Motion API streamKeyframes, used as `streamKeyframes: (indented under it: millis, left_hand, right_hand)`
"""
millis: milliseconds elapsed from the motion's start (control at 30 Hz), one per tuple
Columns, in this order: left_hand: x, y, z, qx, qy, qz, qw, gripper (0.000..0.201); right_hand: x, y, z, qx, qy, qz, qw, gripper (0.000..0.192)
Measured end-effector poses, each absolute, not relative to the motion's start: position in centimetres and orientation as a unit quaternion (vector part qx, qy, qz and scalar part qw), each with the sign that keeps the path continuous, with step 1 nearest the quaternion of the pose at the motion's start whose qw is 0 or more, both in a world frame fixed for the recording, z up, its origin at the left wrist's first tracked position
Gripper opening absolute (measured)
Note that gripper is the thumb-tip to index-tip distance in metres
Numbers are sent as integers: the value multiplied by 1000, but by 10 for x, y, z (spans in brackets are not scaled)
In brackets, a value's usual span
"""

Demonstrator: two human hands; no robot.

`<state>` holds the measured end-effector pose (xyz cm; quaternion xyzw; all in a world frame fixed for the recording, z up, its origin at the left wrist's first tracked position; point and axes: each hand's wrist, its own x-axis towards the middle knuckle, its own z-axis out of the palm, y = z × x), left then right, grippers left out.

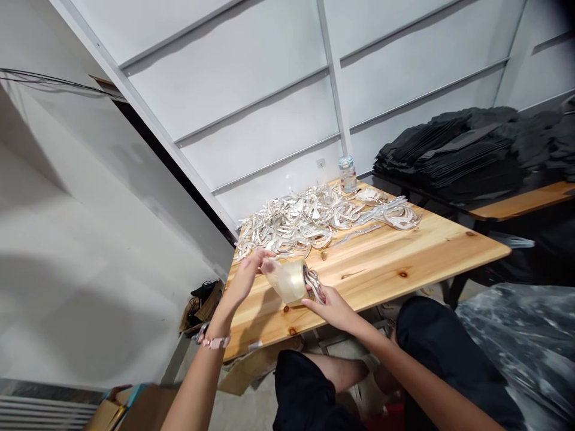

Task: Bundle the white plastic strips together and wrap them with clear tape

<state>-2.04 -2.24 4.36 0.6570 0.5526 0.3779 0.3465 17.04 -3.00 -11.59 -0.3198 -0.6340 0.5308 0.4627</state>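
A wide roll of clear packing tape (294,282) is held over the near edge of the wooden table, with a length of tape (275,272) pulled off toward the left. My left hand (252,270) pinches the loose end of this tape. My right hand (331,306) is closed on a small bundle of shiny, curved silver strips (315,286) and on the roll's right side; some of its fingers are hidden behind the roll. A large heap of similar curved strips (300,218) covers the far left of the table (431,257).
Bundled strips (399,214) lie right of the heap, with a clear jar (347,173) behind. Stacked black sheets (449,149) sit on another table at right. A white panelled wall (269,90) stands behind. Transparent plastic (525,335) lies at lower right; cardboard (251,365) is under the table.
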Motion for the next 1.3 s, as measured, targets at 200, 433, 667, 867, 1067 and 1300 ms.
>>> streamKeyframes:
  millis: [200, 433, 667, 867, 1067, 1300]
  left_hand:
    - [3, -48, 61, 800, 540, 218, 147, 24]
    - [4, -32, 49, 820, 488, 277, 114, 20]
    - [-2, -18, 32, 828, 468, 302, 64, 17]
    - [-6, 13, 16, 757, 508, 354, 208, 29]
    - [-5, 26, 7, 685, 501, 297, 438, 31]
    - [-6, 20, -3, 558, 460, 241, 647, 55]
  right_hand:
    - [171, -32, -112, -291, -637, 551, 454, 20]
    - [175, -32, -109, -284, -641, 559, 442, 20]
    - [175, -30, -113, -255, -648, 579, 424, 22]
    - [176, -30, -114, -257, -661, 576, 406, 20]
    - [180, -32, -112, -260, -682, 568, 380, 15]
    - [182, -31, -111, -265, -691, 569, 358, 17]
